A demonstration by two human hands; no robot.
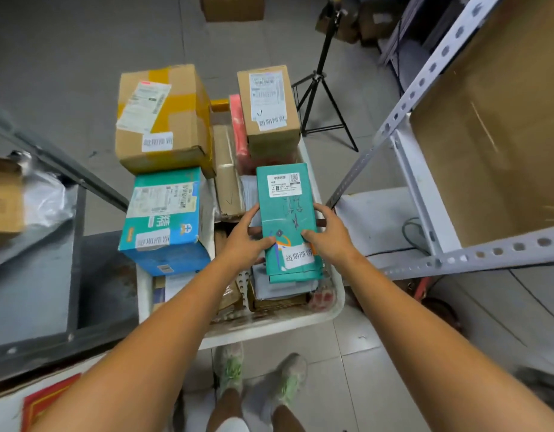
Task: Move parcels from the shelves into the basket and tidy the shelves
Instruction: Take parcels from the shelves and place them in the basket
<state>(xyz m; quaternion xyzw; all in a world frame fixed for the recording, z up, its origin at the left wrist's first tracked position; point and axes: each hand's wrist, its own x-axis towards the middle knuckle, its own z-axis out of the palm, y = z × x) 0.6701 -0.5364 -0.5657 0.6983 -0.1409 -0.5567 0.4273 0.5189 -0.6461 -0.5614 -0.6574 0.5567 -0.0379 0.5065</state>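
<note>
Teal parcel [286,219], label up, over the pile along the right edge of the white basket [285,325]; left hand [247,241] and right hand [328,235] clamped on its long sides

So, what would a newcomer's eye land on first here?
Probably the teal parcel in the middle, gripped at its sides by the left hand and right hand over a crowded white basket. Next, on the basket's left, a big taped brown box beyond a blue-green carton, both rising above the rim.
</note>
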